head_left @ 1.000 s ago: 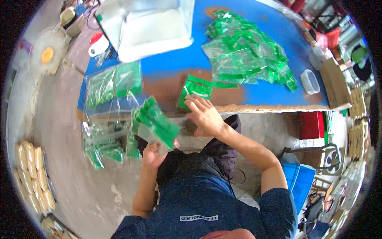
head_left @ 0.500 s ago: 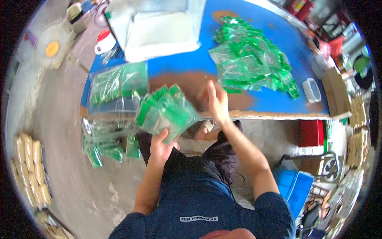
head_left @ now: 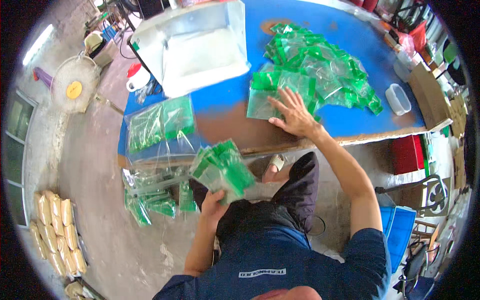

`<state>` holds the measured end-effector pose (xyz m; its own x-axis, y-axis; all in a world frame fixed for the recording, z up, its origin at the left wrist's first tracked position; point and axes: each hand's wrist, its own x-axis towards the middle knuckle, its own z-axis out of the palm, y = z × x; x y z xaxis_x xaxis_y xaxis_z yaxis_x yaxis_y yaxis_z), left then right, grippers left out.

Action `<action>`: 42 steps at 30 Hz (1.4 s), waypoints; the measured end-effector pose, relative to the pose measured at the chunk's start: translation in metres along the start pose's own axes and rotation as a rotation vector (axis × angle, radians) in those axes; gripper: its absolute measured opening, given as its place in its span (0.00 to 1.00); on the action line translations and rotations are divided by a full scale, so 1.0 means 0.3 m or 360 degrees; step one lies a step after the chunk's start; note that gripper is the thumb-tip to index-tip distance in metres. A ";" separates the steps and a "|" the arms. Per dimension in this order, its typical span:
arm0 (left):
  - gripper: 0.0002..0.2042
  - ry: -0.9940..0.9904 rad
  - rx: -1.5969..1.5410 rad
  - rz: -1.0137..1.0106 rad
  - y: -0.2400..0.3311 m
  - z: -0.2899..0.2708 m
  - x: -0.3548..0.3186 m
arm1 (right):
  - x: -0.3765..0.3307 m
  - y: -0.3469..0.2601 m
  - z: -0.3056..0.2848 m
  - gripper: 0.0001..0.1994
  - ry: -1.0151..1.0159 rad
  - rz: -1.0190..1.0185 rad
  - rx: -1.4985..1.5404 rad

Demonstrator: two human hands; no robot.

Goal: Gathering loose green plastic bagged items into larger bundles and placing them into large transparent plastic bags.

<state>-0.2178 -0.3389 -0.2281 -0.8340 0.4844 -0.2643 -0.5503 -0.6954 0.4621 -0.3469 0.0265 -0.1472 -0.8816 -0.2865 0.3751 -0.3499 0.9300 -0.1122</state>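
In my left hand (head_left: 215,204) is a fanned stack of clear plastic bags with green bands (head_left: 223,169), gripped at its lower end in front of the table edge. My right hand (head_left: 295,116) lies with fingers spread on some clear and green bags (head_left: 265,97) at the near left side of a loose pile. That pile of green-banded bags (head_left: 330,70) spreads over the right half of the blue table (head_left: 220,107). Left of my held stack, a larger clear bag (head_left: 162,122) with green-banded bags inside lies by the table's front edge.
A white-lined open box (head_left: 200,55) stands at the back left, beside a white and red jug (head_left: 139,80). A small clear tub (head_left: 398,99) and a cardboard box (head_left: 430,97) sit at the right end. More packed bags (head_left: 155,202) hang or lie below the table's left front.
My right hand has moved right and come down flat on bags beside the pile. My left hand has shifted a little down and right with its stack. The whole view has also turned slightly.
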 end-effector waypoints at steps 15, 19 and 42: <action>0.25 0.0039 -0.0010 0.0148 0.016 0.065 0.065 | -0.022 -0.264 -0.007 0.25 0.0425 0.0493 0.0233; 0.35 -0.0125 -0.0010 0.0232 0.014 -0.024 0.051 | -0.097 -0.314 0.070 0.23 0.0331 0.0029 0.0137; 0.32 -0.0044 0.0018 0.0142 0.005 -0.060 0.094 | 0.008 -0.226 0.018 0.29 0.0587 0.0740 -0.0253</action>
<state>-0.2428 -0.3359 -0.2502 -0.8783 0.4351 -0.1982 -0.4730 -0.7307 0.4922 -0.3270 -0.0384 -0.1439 -0.7529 0.2294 0.6168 0.1215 0.9696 -0.2123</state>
